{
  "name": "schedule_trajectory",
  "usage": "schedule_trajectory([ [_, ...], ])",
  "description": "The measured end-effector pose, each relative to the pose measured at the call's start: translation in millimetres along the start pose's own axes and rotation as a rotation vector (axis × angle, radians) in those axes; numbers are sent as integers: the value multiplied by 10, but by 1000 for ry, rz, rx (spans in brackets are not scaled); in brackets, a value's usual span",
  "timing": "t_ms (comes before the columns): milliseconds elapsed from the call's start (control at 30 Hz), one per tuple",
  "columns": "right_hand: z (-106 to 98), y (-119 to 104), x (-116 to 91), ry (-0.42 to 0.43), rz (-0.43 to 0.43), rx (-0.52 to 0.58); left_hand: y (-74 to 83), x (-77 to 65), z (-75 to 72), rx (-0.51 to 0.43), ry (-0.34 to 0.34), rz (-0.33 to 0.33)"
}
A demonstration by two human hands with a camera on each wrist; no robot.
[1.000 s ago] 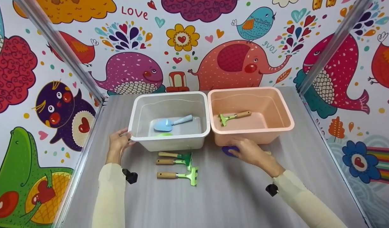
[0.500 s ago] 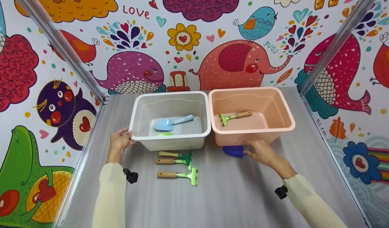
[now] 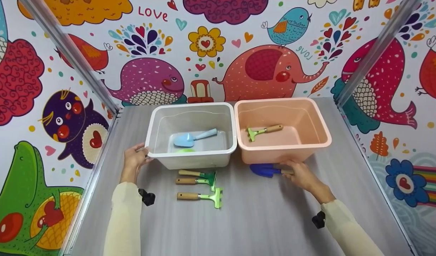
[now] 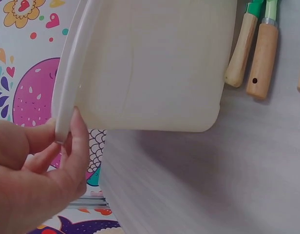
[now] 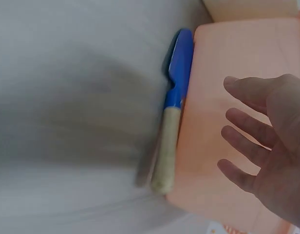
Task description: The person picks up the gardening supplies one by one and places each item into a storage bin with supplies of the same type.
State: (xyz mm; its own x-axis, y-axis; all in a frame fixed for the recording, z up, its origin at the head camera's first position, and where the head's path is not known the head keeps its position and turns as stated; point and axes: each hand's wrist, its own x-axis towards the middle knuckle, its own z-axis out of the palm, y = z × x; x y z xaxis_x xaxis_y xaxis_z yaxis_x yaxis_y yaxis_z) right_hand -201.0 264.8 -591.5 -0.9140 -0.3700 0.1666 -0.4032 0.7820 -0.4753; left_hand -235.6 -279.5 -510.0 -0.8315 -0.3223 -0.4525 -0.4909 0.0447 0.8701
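Note:
In the left wrist view my left hand (image 4: 50,180) pinches the rim corner of the grey-white plastic tub (image 4: 155,68) between thumb and fingers. A blue trowel (image 3: 263,170) with a pale wooden handle lies on the table against the front wall of the peach tub (image 3: 264,155). My right hand (image 3: 303,176) hovers by that handle in the head view. From the right wrist, its fingers are spread and relaxed, holding nothing, with the trowel (image 5: 172,112) apart from them. Inside the grey-white tub is a light blue trowel (image 3: 185,139); inside the peach tub is a small green rake (image 3: 252,133).
Before the grey-white tub lie a light green rake (image 3: 188,196) and two more wooden-handled tools (image 3: 186,181), partly overlapping. A bright green piece (image 3: 186,150) shows in that tub, mostly hidden by its front rim. Metal posts (image 3: 360,67) and printed walls bound the table.
My right hand has let go of the blue trowel and drawn off to the right, uncovering its blade and part of its handle. The left hand stays at the tub's rim.

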Motion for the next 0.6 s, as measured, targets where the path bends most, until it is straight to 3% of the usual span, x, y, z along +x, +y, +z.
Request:
schedule_trajectory([
  [333, 21, 260, -77, 37, 58, -91, 0, -10, -13, -7, 5, 8],
  [600, 66, 318, -121, -15, 130, -90, -10, -13, -9, -11, 8, 15],
])
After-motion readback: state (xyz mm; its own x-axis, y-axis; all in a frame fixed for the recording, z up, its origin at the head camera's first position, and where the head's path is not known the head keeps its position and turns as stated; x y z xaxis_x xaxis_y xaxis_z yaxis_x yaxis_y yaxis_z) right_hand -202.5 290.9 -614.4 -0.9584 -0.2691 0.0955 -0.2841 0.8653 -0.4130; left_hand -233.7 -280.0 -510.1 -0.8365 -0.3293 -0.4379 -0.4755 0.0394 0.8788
